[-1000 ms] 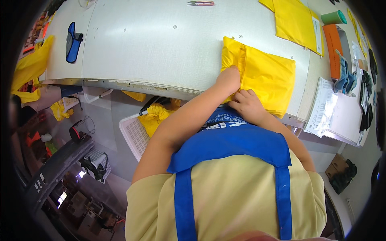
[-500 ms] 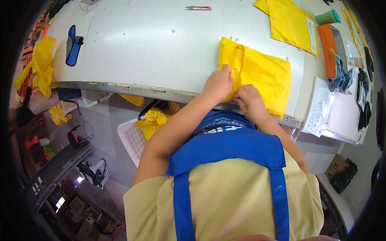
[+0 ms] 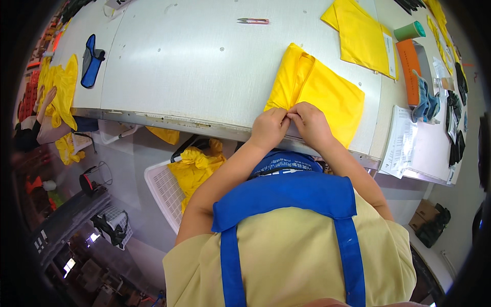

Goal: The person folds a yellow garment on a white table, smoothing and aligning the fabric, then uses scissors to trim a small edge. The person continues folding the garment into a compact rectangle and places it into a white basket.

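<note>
A folded yellow garment or cloth bundle lies on the table at its near edge, with a raised fold running along its left part. My left hand pinches the near edge of this bundle between thumb and fingers. Right beside it, fingertips almost touching, my right hand pinches the same edge. What exactly sits between the fingertips is too small to make out.
Thread snips lie farther back. Another folded yellow bundle, a green thread spool, an orange box and papers are to the right. A white basket holds yellow cloth below. At far left, a co-worker handles yellow cloth.
My left hand has slid down from the bundle's left side to its near edge, and both hands have come together. The bundle has turned slightly. The co-worker's yellow cloth has shifted.
</note>
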A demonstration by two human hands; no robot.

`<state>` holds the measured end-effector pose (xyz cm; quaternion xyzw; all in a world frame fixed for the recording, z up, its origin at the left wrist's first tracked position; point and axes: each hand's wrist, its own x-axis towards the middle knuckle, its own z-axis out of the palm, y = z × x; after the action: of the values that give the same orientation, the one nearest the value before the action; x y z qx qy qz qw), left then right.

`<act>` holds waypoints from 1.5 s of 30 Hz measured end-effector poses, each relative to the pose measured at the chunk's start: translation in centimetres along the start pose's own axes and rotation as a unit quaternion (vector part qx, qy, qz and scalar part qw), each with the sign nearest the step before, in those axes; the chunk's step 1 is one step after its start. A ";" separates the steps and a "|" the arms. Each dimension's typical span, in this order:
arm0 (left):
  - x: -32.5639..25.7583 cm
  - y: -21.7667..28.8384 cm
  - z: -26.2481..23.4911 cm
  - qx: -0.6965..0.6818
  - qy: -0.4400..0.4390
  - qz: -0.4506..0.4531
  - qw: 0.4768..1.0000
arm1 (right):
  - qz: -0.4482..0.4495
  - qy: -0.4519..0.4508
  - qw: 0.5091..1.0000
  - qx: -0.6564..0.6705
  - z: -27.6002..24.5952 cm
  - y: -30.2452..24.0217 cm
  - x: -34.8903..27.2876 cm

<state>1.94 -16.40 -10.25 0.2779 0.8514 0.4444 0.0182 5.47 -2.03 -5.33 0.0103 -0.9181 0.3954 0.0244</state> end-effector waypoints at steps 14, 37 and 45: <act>-4.0 -1.8 -1.7 0.011 -0.173 -0.075 0.982 | 0.033 0.072 0.991 -0.108 2.1 5.1 6.8; 4.6 -0.4 2.3 0.222 -0.180 0.017 0.958 | 0.174 -0.002 0.926 -0.334 -1.8 8.9 -2.4; 4.8 -0.4 3.4 0.233 -0.195 -0.005 0.953 | 0.176 0.016 0.933 -0.312 -1.4 9.5 -2.2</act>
<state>-1.38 -11.71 -11.58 0.3511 0.9126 0.1710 0.1207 7.38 5.51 -11.34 -0.1661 -0.9818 0.0871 -0.0295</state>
